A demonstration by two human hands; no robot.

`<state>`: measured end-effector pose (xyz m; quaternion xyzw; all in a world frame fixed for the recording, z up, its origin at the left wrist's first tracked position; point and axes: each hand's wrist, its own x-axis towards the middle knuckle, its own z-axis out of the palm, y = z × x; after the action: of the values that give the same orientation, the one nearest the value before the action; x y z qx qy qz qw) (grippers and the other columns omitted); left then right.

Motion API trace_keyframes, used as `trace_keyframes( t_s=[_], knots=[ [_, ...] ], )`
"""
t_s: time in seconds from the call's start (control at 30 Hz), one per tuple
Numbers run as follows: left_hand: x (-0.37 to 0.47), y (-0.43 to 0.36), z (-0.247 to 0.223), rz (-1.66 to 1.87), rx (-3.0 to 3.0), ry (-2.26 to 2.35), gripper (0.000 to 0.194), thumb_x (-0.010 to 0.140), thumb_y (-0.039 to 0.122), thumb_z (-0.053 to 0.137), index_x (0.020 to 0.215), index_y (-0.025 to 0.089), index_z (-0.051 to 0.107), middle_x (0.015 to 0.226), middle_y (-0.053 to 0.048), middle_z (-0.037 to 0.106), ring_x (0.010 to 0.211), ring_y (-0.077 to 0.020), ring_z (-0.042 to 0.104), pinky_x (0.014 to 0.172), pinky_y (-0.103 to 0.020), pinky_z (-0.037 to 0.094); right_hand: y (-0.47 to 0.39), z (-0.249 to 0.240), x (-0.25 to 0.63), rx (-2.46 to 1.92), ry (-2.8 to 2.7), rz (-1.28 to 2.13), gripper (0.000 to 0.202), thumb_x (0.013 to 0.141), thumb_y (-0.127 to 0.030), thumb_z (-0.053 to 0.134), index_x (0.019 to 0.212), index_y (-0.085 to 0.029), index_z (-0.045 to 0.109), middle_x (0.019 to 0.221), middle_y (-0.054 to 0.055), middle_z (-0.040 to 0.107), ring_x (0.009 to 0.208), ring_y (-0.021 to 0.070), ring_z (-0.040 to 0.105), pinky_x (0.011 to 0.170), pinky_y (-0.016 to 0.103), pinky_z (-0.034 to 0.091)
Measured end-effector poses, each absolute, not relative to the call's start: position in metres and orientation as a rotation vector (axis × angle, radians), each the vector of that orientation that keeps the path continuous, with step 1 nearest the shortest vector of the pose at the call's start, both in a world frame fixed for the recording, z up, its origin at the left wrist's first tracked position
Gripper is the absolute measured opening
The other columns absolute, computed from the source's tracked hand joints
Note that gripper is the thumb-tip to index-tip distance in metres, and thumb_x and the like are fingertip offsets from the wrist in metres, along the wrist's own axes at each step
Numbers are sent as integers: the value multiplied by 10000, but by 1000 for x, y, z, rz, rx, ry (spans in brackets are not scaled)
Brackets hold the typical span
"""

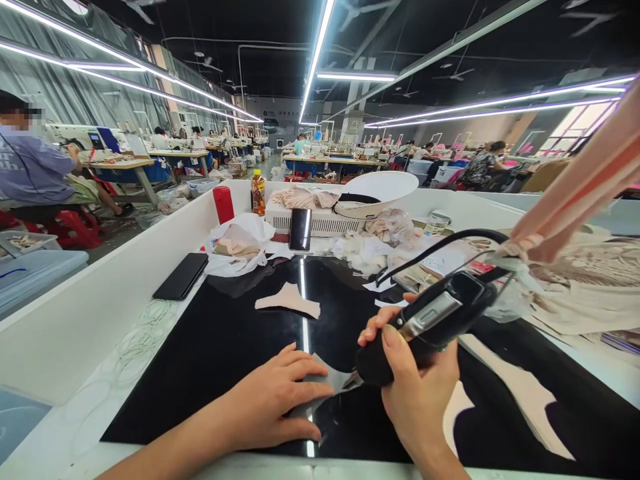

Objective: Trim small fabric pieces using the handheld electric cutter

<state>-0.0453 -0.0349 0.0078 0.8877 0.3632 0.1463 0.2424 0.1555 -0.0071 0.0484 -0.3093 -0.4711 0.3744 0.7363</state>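
Note:
My right hand (417, 373) is closed around a black corded handheld power tool (440, 307), its thumb on top near a silver plate. The tool's narrow metal tip points left and down at the edge of a grey, see-through sheet piece (323, 373). My left hand (280, 393) lies flat with fingers spread, pressing on that piece; much of it is hidden under my fingers. Beneath is a glossy black board (200, 360). Beyond my left hand rests a beige cut fabric piece (287, 300). Right of my right hand lie more cut fabric pieces (525, 393).
Pink fabric (590, 173) is tied at the tool's back end, rising to the upper right. A phone (301, 229) leans upright at the back; a black case (181, 277) and white plastic bag (240, 243) are left. Heaped fabric (585, 287) lies right. Low white walls (115, 287) edge the table.

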Motion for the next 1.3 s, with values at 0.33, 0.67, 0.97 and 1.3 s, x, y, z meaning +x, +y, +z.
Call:
trace_keyframes(
  t_s=[0.33, 0.67, 0.97, 1.3],
  knots=[
    [-44, -36, 14, 322, 2471, 1017, 533, 906, 418, 775, 1398, 280, 627, 1475, -80, 578, 1385, -327, 515, 1231, -619, 264, -11, 42, 154, -691, -1068, 839, 344, 907, -236, 750, 1188, -318, 570, 892, -39, 658, 669, 125, 643, 637, 280, 561],
    [-44, -36, 16, 310, 2456, 1027, 538, 911, 410, 771, 1414, 310, 611, 1476, -71, 580, 1389, -317, 513, 1234, -603, 268, -7, 46, 161, -707, -1040, 780, 332, 887, -245, 769, 1156, -304, 583, 865, -40, 666, 652, 131, 649, 631, 288, 571],
    [-45, -36, 15, 297, 2426, 1037, 543, 901, 384, 784, 1412, 331, 611, 1488, -58, 572, 1404, -320, 497, 1241, -616, 239, -3, 42, 165, -702, -1051, 764, 342, 895, -254, 769, 1177, -301, 581, 861, -37, 663, 648, 132, 645, 624, 291, 567],
    [-46, -36, 15, 329, 2417, 1026, 549, 900, 360, 785, 1419, 347, 608, 1480, -54, 578, 1401, -318, 504, 1241, -612, 245, 3, 47, 177, -741, -989, 718, 349, 874, -277, 793, 1154, -292, 585, 849, -40, 656, 658, 133, 626, 638, 306, 554]
  ],
)
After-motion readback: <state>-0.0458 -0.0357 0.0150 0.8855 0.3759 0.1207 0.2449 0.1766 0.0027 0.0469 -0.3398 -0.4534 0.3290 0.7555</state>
